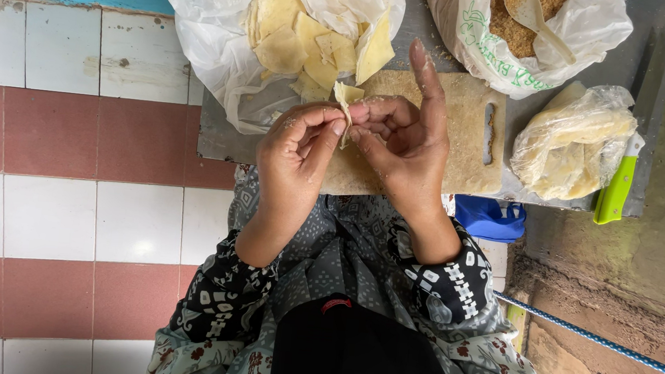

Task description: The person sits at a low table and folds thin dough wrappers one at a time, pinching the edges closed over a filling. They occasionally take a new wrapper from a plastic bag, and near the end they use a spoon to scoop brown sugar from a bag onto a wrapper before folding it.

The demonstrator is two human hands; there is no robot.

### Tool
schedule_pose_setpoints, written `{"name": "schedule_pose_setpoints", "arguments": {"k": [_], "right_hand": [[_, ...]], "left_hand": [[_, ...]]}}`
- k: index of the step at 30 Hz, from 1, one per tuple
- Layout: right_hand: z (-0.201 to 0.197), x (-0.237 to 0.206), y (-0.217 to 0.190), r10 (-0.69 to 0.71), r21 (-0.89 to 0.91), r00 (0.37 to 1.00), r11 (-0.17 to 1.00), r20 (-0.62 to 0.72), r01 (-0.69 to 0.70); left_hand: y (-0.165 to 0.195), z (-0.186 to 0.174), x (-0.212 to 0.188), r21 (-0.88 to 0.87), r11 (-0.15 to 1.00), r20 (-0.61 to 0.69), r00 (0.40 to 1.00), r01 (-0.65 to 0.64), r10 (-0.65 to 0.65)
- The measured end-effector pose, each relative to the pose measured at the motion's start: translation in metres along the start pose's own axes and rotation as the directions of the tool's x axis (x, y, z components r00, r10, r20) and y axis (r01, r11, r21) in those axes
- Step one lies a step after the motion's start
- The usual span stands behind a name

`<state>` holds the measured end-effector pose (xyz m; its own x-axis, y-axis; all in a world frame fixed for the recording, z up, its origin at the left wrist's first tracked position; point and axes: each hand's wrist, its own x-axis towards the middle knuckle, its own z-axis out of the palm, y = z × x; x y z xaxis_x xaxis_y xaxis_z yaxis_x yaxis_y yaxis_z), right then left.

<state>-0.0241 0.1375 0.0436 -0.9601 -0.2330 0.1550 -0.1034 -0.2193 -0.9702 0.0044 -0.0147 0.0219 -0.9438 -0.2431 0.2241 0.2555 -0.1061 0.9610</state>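
A small pale folded piece of dough point(347, 98) stands upright between both of my hands, above a wooden cutting board point(465, 134). My left hand point(297, 150) pinches its lower edge with thumb and fingertips. My right hand point(405, 137) pinches it from the other side, with the index finger stretched straight out toward the far edge. Flour dusts my fingers. Just beyond my hands, an open white plastic bag point(202, 23) holds several flat pale dough sheets point(298, 31).
A second plastic bag with brown crumbs point(523, 23) and a pale spoon point(535, 20) lies at the far right. A clear bag of yellowish dough point(573, 144) lies beside a green-handled knife point(617, 184). All rest on a grey tray point(216, 141) over a tiled floor point(71, 148). A blue rope point(599, 343) runs at right.
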Motion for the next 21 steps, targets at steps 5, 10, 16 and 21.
{"name": "schedule_pose_setpoints", "arguments": {"k": [5, 10, 16, 21], "right_hand": [[-0.002, 0.002, 0.002, -0.001, 0.033, 0.999, 0.999, -0.039, 0.002], [-0.003, 0.001, 0.004, 0.005, 0.019, 0.999, 1.0, -0.047, -0.005], [-0.001, -0.001, 0.002, 0.028, 0.016, 0.998, 1.0, -0.062, -0.027], [-0.002, -0.002, 0.003, 0.038, 0.011, 0.997, 0.999, -0.064, -0.038]], "left_hand": [[-0.001, 0.001, -0.001, -0.083, 0.996, 0.037, 0.999, 0.026, -0.023], [-0.007, 0.004, -0.003, -0.186, 0.977, 0.062, 0.994, 0.102, -0.092], [-0.013, 0.0, -0.004, -0.139, 0.986, 0.059, 0.995, 0.093, -0.085], [-0.013, -0.001, -0.006, -0.195, 0.972, 0.122, 0.986, 0.133, -0.111]]}}
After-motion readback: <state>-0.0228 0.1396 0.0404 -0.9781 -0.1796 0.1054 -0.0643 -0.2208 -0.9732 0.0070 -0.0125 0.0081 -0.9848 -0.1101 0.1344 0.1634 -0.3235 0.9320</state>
